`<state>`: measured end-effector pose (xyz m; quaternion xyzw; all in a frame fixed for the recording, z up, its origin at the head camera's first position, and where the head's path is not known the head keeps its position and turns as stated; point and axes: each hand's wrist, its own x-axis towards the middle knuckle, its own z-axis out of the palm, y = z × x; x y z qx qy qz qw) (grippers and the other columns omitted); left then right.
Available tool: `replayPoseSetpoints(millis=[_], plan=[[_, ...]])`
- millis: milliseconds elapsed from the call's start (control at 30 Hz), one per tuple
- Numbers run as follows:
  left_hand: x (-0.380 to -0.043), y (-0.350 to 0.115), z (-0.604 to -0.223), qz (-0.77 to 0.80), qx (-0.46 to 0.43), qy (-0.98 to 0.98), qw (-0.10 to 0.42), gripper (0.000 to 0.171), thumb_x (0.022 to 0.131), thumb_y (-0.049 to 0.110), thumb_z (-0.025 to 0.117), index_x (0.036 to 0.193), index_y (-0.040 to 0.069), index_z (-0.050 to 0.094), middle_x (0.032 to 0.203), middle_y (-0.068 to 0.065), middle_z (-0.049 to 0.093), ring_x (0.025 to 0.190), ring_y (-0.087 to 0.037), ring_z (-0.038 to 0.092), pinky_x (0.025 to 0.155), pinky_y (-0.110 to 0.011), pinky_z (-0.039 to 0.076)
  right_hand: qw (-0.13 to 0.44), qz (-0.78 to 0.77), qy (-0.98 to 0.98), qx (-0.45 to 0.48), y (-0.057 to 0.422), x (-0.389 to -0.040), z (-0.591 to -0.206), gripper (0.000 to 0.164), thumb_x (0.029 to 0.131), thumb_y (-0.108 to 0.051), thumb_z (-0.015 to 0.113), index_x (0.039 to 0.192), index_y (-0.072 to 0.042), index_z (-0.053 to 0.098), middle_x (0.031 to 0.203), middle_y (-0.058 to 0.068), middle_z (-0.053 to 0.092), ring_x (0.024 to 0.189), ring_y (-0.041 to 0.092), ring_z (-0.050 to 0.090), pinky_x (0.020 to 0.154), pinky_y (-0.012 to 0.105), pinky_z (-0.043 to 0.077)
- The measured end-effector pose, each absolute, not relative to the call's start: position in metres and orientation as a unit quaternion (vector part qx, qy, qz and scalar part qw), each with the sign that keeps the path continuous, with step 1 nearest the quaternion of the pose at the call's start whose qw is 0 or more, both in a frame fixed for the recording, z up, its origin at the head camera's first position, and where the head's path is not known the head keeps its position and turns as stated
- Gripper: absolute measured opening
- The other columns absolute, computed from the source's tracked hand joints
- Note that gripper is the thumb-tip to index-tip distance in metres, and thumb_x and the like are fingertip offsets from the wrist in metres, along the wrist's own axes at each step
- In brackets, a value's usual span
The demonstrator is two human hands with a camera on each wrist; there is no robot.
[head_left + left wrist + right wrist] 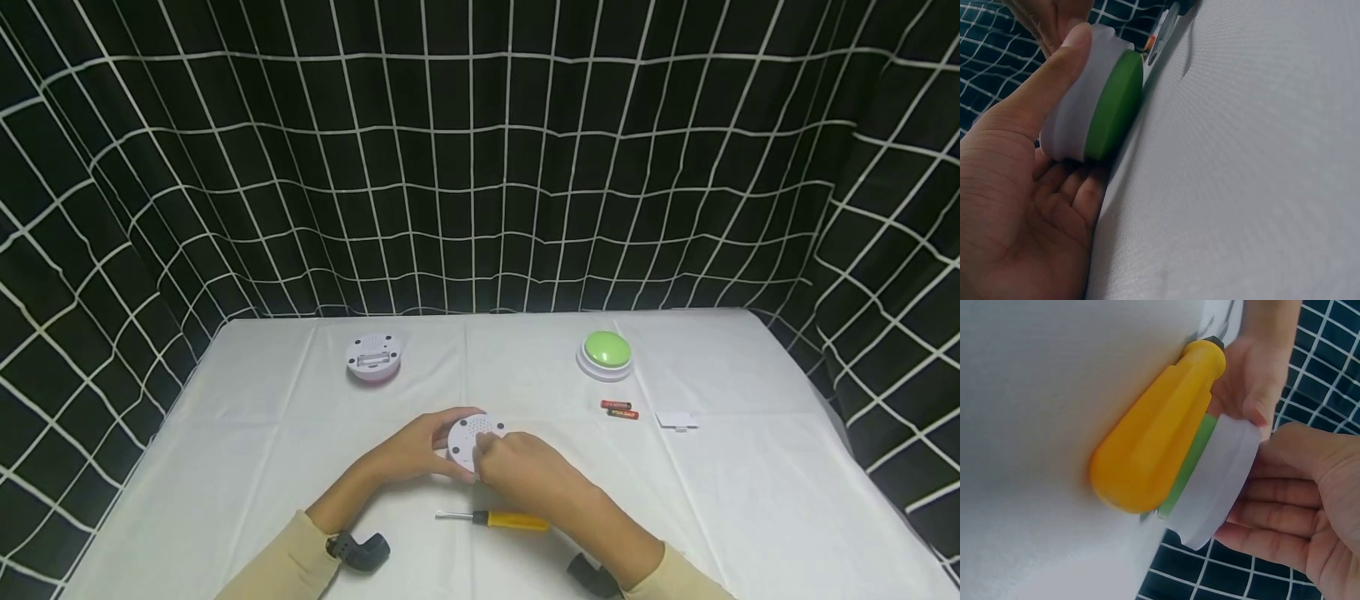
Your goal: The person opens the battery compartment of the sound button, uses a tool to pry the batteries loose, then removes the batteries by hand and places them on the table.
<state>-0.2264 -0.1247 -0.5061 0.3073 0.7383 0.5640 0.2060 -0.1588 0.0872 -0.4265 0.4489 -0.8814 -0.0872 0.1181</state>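
My beige sleeves [288, 557] come in from the near side of the white-clothed desk [735, 483], with dark wrist gear [362, 552] at both wrists. Just ahead lies the screwdriver [517, 521], its yellow handle toward the desk's right edge and its metal tip toward the left.

Past it, about midway between the left and right edges, is the button [463, 439], its white, holed underside up and its green face [1113, 109] down toward the cloth. My left hand [408, 450] is clamped on its rim, thumb on the near side and fingers round the far side. My right hand [528, 467] comes from the other side, bent fingers against the underside; I cannot tell whether they pinch anything there.

Farther out, toward the right edge, two batteries [622, 414] lie side by side, red with darker ends. Nearer that edge is a flat white cover [677, 420] with a small tab.

Close to the desk's far edge, on the right-hand side, the second button [604, 354] sits green side up. Toward the far left corner, the pink button [373, 357] rests upside down, its slot uncovered. Beyond the far edge hangs black cloth [491, 158] with a white grid.
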Motion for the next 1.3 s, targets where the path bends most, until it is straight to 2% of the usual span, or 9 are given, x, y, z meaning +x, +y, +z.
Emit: replayPoseSetpoints(millis=[200, 400, 533, 767, 967, 1300], plan=[[-0.2249, -0.1245, -0.5051, 0.563, 0.304, 0.741, 0.203, 0.089, 0.076, 0.010, 0.090, 0.152, 0.014, 0.045, 0.147, -0.001, 0.056, 0.137, -0.017, 0.051, 0.114, -0.026, 0.041, 0.113, -0.086, -0.882, 0.449, 0.0875, -0.1597, -0.4270, 0.013, 0.085, -0.004, 0.080, 0.098, -0.006, 0.078, 0.088, 0.002, 0.070, 0.056, 0.009, 0.055, 0.058, 0.020, 0.057], [-0.2236, -0.1243, -0.5058, 0.563, 0.302, 0.744, 0.197, 0.088, 0.074, 0.009, 0.091, 0.150, 0.016, 0.048, 0.146, 0.000, 0.057, 0.136, -0.016, 0.052, 0.114, -0.027, 0.041, 0.125, -0.046, -0.880, 0.455, 0.0900, -0.1630, -0.4277, 0.006, 0.084, -0.009, 0.080, 0.086, -0.014, 0.077, 0.078, -0.004, 0.067, 0.055, 0.009, 0.053, 0.054, 0.023, 0.055], [-0.2241, -0.1242, -0.5080, 0.565, 0.302, 0.741, 0.200, 0.089, 0.073, 0.009, 0.091, 0.150, 0.017, 0.048, 0.144, 0.001, 0.058, 0.134, -0.016, 0.053, 0.113, -0.027, 0.043, 0.135, -0.008, -0.882, 0.452, 0.0912, -0.1651, -0.4278, 0.006, 0.086, -0.016, 0.080, 0.082, -0.016, 0.075, 0.076, -0.006, 0.068, 0.056, 0.008, 0.054, 0.053, 0.023, 0.053], [-0.2241, -0.1247, -0.5057, 0.564, 0.297, 0.744, 0.198, 0.091, 0.072, 0.009, 0.092, 0.151, 0.019, 0.047, 0.145, 0.003, 0.058, 0.133, -0.014, 0.055, 0.112, -0.027, 0.044, 0.148, 0.029, -0.885, 0.441, 0.0906, -0.1665, -0.4303, 0.013, 0.088, -0.018, 0.079, 0.084, -0.014, 0.068, 0.077, -0.004, 0.066, 0.061, 0.008, 0.055, 0.053, 0.025, 0.055], [-0.2235, -0.1249, -0.5051, 0.563, 0.297, 0.746, 0.196, 0.094, 0.072, 0.009, 0.092, 0.153, 0.013, 0.045, 0.147, 0.000, 0.056, 0.134, -0.016, 0.054, 0.111, -0.027, 0.045, 0.151, 0.019, -0.889, 0.431, 0.0892, -0.1661, -0.4314, 0.015, 0.086, -0.013, 0.080, 0.088, -0.012, 0.065, 0.079, -0.003, 0.064, 0.064, 0.007, 0.052, 0.055, 0.025, 0.054], [-0.2233, -0.1248, -0.5044, 0.570, 0.295, 0.740, 0.203, 0.092, 0.074, 0.007, 0.090, 0.153, 0.015, 0.044, 0.149, -0.002, 0.054, 0.135, -0.017, 0.054, 0.111, -0.027, 0.046, 0.168, -0.030, -0.886, 0.430, 0.0881, -0.1656, -0.4344, 0.021, 0.078, -0.007, 0.080, 0.093, -0.008, 0.065, 0.081, -0.001, 0.063, 0.065, 0.009, 0.054, 0.048, 0.022, 0.047]])
